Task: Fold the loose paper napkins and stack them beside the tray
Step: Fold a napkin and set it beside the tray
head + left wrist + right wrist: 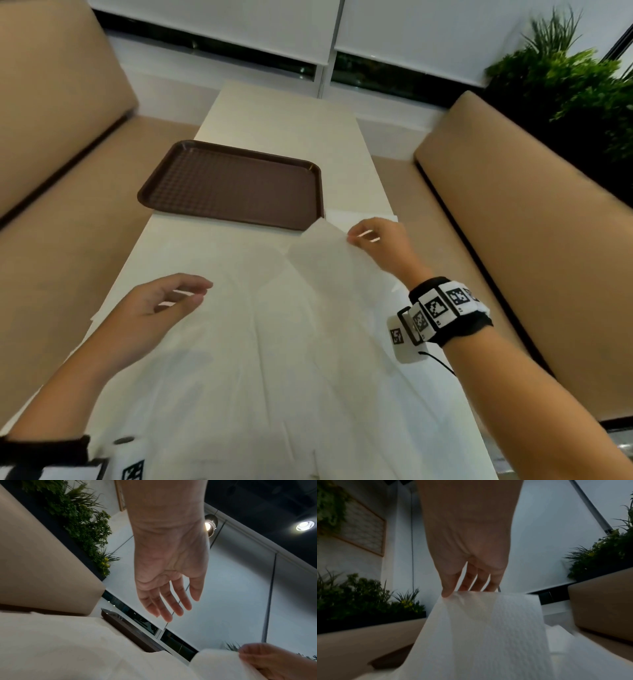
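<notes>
Setting: Booth seating flanked a long white table (274,113); tan benches (513,205) stood on both sides, roller blinds (222,31) hung behind, and a plant (565,78) filled the far right.

Head view, tray: the brown tray (233,185) lay on the table's left half, bare, with free table to its right, probably the stacking spot.

Head view, napkins: loose white sheets (274,342) covered the near table, overlapping; their number could not be told. A flat white piece (359,217) lay just beside the tray's near right corner, perhaps a folded napkin.

Head view, right hand: the right hand (376,243) pinched the far corner of a lifted napkin (329,253) between thumb and fingers, raised off the table near the tray, likely to bring that edge over for a fold.

Head view, left hand: the left hand (161,308) hovered over the sheets, fingers relaxed and holding nothing, apparently ready to pin or take the other corner.

Left wrist view: the palm and straight fingers (164,601) hung free of the paper; the tray's edge (130,630) showed beyond the sheets, and the other hand held its napkin at lower right.

Right wrist view: thumb (448,588) and fingers clamped the embossed napkin's top edge; the sheet draped downward, hiding the table beneath.

Obstruction: overlapping sheets could drag along with the lifted one.
</notes>
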